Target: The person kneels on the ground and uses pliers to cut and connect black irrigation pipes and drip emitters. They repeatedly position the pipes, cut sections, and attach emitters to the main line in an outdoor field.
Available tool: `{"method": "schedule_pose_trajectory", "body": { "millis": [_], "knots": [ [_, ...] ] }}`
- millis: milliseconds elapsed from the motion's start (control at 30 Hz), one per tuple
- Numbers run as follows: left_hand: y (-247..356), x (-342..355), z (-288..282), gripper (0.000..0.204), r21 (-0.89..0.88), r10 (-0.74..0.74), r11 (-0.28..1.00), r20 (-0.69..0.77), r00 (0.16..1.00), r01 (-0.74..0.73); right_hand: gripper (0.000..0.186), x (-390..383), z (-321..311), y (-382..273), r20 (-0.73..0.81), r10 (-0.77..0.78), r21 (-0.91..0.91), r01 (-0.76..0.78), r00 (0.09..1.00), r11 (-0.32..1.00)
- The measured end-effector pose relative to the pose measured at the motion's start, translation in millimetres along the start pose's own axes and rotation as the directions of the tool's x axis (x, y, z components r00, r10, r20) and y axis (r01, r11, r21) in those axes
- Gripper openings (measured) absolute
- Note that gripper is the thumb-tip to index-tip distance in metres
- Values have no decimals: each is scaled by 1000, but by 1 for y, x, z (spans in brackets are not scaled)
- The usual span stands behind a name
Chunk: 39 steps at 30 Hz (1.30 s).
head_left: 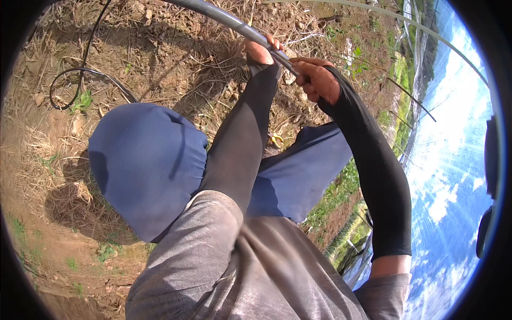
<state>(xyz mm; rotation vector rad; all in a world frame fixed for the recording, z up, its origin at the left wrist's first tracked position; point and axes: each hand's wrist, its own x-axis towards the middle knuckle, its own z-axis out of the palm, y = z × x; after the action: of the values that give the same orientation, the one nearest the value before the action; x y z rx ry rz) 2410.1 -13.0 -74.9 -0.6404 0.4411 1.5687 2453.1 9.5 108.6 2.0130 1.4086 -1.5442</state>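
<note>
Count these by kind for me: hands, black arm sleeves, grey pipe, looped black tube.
Left hand and right hand: 2
Black arm sleeves: 2
Grey pipe: 1
Looped black tube: 1
Total: 6

Below the left hand point(260, 53), cloddy soil point(154, 61) bears dry straw point(216, 80) and, left of that hand, apparently a looped black tube point(83, 69).

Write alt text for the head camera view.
Someone's left grip and right grip hold a curved grey pipe. Below are black sleeves and blue trousers; at left, a thin black hose loops over dry soil; at right, cloudy sky.
</note>
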Motion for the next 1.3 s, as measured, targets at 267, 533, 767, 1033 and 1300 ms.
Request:
{"method": "schedule_pose_trajectory", "body": {
  "millis": [267,533,767,1033,1300],
  "knots": [
    [-13,8,17,51,37,-24,999,123,992,19,29,-24,16,3,-275,-133,-12,134,952,991],
    [-18,7,27,57,64,-11,998,143,990,2,27,-51,40,-37,-308,-164,-801,-162,937,577],
    [-25,48,4,63,-39,-90,994,244,966,103,11,-31,38,-13,0,256,918,-101,967,383],
    [-20,22,4,50,-52,8,999,190,982,2,31,-57,59,17,-588,-343,-339,162,732,927],
    [-19,26,2,59,-45,27,999,74,997,-24,31,-47,46,19,-468,-522,-589,188,713,786]
  ]
}}
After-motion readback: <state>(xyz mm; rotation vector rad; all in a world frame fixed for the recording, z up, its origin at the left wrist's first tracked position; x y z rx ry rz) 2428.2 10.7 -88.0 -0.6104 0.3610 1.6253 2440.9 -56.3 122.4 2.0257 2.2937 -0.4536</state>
